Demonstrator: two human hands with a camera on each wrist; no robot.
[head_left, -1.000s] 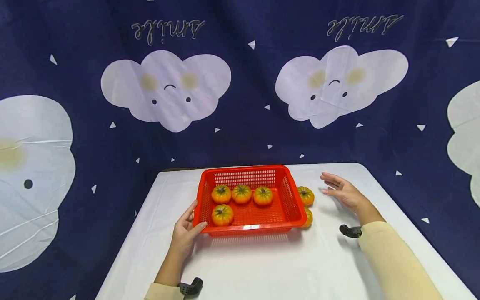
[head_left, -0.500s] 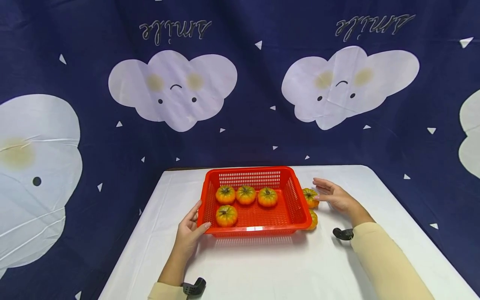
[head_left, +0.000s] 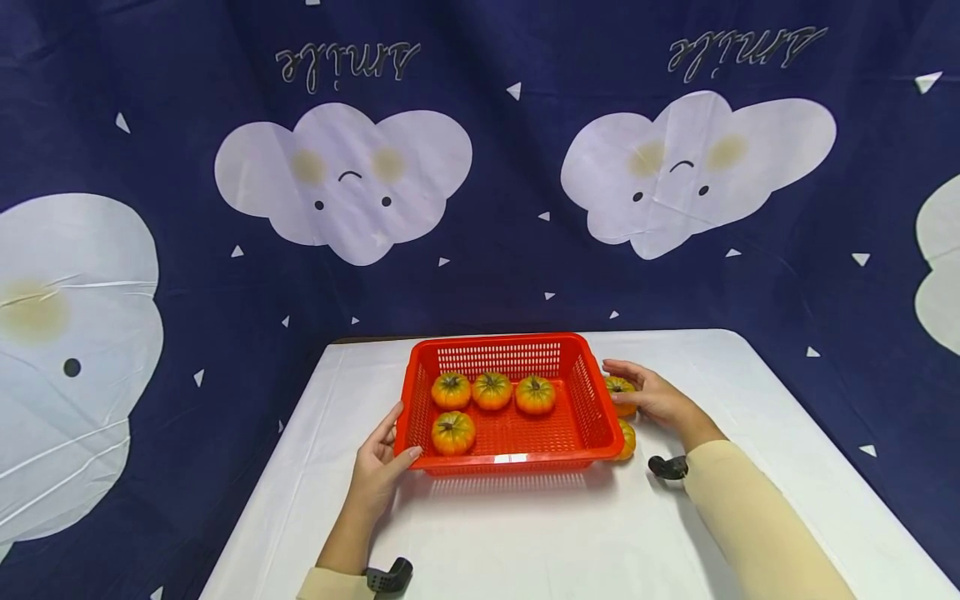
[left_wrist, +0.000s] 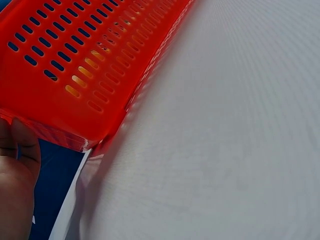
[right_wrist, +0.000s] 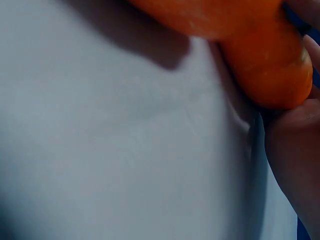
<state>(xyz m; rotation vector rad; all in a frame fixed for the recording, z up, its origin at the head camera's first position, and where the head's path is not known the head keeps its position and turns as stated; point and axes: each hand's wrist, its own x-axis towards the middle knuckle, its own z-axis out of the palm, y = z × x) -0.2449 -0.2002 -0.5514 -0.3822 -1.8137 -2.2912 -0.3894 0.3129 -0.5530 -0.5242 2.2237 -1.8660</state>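
Left hand (head_left: 377,471): pinches the near corner of the basket rim, thumb on top and fingers along the outer side, a hold that appears meant to steady it while leaving the inside unobstructed.
Red basket (head_left: 555,456): rests between the two hands, its long side facing the person, seemingly so that both ends fall within easy reach.
Pumpkins inside: a row of three (head_left: 492,391) lies beyond the left hand, with a lone pumpkin (head_left: 453,432) just beside its thumb; the neat spacing looks deliberate.
Right hand (head_left: 663,400): curves thumb and fingers round the far pumpkin (head_left: 619,385), likely gripping its sides because the basket wall stands close; how firmly cannot be told.
Near pumpkin (head_left: 627,442): sits outside the basket, on the person's side of the right hand, partly hidden by the rim; whether it touches the wall cannot be told.
White table (head_left: 510,533): spreads beneath both hands, bearing the basket and loose pumpkins.
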